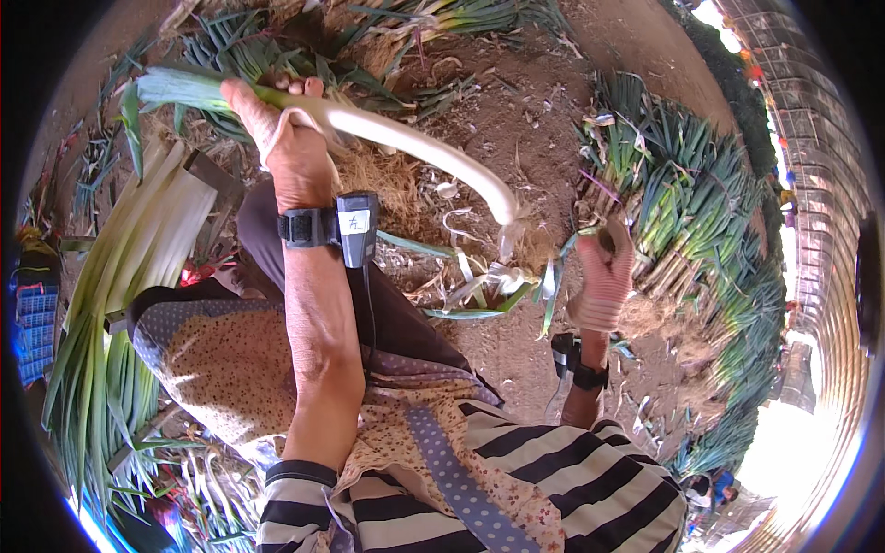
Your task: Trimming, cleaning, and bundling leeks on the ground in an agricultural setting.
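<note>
My left hand (288, 138) is closed around a long green onion (415, 146), up at the far left. Its blue-green leaves point left, and the white stalk curves right and down to a tuft of roots. A pale strip lies across the hand beside the stalk. My right hand (601, 281), in a pink striped glove, is at the right with its fingers curled. A narrow green leaf (551, 290) hangs from its fingertips, apart from the onion's root end. Peeled leaves and skins (493, 284) lie on the soil between my hands.
Long white-stemmed green onions (138, 230) are piled at my left, beside my knee. Many more lie in a broad row (682, 175) along the right, and others (452, 18) at the far side. A blue crate (35, 323) is at the left edge. Loose scraps litter the soil.
</note>
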### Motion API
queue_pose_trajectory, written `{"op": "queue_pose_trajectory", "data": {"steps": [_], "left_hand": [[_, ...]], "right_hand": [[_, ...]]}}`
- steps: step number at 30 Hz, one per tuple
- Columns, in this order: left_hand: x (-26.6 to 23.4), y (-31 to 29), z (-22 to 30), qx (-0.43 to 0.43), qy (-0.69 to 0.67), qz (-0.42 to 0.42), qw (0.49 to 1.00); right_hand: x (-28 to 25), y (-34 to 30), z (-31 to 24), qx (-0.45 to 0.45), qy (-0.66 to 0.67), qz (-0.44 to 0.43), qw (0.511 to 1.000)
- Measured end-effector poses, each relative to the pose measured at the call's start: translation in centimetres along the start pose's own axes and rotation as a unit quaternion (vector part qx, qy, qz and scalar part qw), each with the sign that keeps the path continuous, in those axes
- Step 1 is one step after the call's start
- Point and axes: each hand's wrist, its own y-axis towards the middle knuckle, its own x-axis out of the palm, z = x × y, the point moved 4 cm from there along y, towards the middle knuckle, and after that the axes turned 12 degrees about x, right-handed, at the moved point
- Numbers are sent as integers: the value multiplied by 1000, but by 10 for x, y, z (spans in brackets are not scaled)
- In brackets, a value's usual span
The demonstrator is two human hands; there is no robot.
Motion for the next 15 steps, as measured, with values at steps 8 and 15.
{"op": "queue_pose_trajectory", "data": {"steps": [8,15], "left_hand": [[1,4,50,-54,0,74,996],[20,10,138,-18,-90,-17,996]], "right_hand": [[98,-63,-54,-392,-477,-95,781],[107,-80,-63,-455,-316,-91,828]]}}
